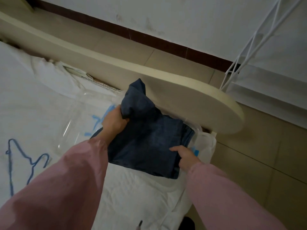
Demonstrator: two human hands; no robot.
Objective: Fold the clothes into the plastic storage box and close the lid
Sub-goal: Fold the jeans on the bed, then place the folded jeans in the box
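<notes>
A folded dark blue denim garment (149, 138) lies over the open top of a clear plastic storage box (66, 130), which stands on a bed at its far corner. How deep the garment sits inside the box cannot be told, since the cloth covers most of the opening. The garment's upper end is bunched and stands up in a loose peak, while its lower part lies flat and squared.

The left hand (114, 122) takes that bunched upper-left part in a closed grip, fingers curled into the cloth. The right hand (184, 155) holds the garment's lower right edge — thumb on top, the other fingers tucked under the fold, so its grip is narrow and pinching the denim. Both arms wear pink sleeves (66, 188).

The box's rounded clear wall shows at the left, and its rim beside the right hand, with small blue marks on the plastic. Under it spreads a white bed cover (33, 105) printed with a blue outline of a clothes hanger (28, 161).

Just beyond the box runs the bed's cream padded frame (191, 100), curved at its end. Past that are beige floor tiles (265, 163), a dark brown skirting (149, 39) below a white wall, and a white wire rack (249, 39) at the upper right.
</notes>
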